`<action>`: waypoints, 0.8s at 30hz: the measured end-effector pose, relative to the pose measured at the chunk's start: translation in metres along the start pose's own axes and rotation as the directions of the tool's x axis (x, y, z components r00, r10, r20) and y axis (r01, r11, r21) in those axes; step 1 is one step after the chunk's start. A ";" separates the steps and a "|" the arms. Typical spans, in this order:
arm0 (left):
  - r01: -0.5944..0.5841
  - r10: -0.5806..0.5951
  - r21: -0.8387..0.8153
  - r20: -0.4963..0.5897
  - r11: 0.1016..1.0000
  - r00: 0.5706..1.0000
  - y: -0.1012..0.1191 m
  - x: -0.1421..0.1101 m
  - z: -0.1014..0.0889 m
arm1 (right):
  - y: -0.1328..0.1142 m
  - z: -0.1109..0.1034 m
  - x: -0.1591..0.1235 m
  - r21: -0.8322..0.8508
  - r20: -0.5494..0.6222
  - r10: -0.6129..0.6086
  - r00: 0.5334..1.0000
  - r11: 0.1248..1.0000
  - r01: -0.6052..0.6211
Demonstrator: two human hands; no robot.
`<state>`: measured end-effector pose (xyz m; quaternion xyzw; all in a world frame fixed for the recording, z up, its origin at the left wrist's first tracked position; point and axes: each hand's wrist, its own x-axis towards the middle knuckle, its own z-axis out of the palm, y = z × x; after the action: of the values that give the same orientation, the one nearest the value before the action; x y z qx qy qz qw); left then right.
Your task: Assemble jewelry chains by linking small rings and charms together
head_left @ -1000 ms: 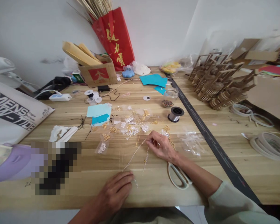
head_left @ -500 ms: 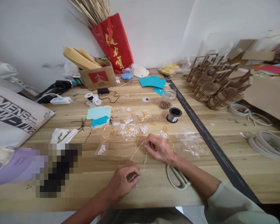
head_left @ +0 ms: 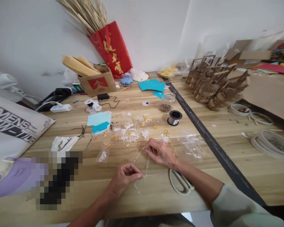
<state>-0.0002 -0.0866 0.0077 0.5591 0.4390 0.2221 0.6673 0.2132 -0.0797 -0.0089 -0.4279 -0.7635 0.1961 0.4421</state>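
A thin silver chain (head_left: 146,168) with a small gold-coloured piece on it hangs in two strands below my right hand (head_left: 159,153). That hand is closed, thumb and fingertips pinching the top of the chain. Lower and to the left, my left hand (head_left: 126,178) is closed too, thumb against forefinger, on the other strand. A loose chain end dangles beneath its fingers. The exact grip point is too small to make out. Beside my right forearm lie scissors (head_left: 180,183), their blades hidden under the arm.
Small silver findings (head_left: 132,137) and gold findings (head_left: 114,137) lie in piles beyond my hands. A wire spool (head_left: 174,118), a glass jar (head_left: 167,102) of beads and clear plastic bags (head_left: 192,145) stand farther right. Woven baskets (head_left: 215,85) are at the back right.
My left hand has shifted slightly up, and more of the chain's loose end shows beneath it. My right hand keeps its pinch. The whole view has moved a little.
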 end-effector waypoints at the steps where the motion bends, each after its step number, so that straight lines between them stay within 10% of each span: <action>1: 0.012 -0.012 -0.041 -0.001 0.999 1.000 0.001 0.000 0.000 | 0.000 0.000 0.000 0.001 0.000 0.001 1.000 1.000 -0.001; 16: 0.164 -0.106 -0.419 0.157 0.893 0.982 0.001 0.005 -0.003 | 0.000 0.000 0.001 -0.002 0.004 -0.001 1.000 1.000 0.001; 24: 0.219 -0.188 -0.342 0.121 0.914 0.975 0.003 0.008 -0.001 | 0.002 0.000 0.000 -0.007 -0.009 0.001 1.000 1.000 -0.001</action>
<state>0.0041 -0.0791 0.0074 0.3905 0.4189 0.2022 0.7945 0.2138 -0.0785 -0.0102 -0.4309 -0.7620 0.1918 0.4437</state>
